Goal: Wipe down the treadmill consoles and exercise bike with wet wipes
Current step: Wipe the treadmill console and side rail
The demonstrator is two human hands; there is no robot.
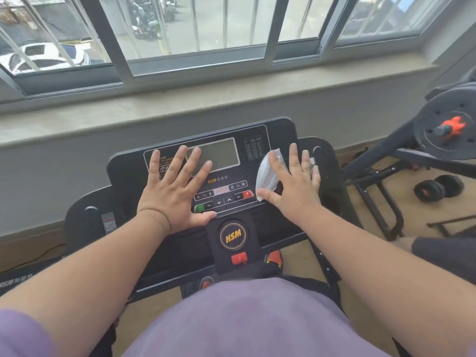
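Observation:
A black treadmill console (260, 136) with a grey display and a row of buttons stands in front of me below the window. My left hand (173, 189) lies flat on its left half, fingers spread and straight, fingertips reaching the display. My right hand (292, 185) lies over the console's right side with straight fingers, pressing a white wet wipe (266, 173) against the panel. The wipe shows to the left of the hand, between forefinger and thumb; the rest is hidden under the palm.
A round HSM badge (233, 235) and a red safety key (239, 258) sit below the console. A stone window sill (180, 109) runs behind it. At the right stand a black weight plate on a frame (443, 130) and dumbbells (438, 188) on the floor.

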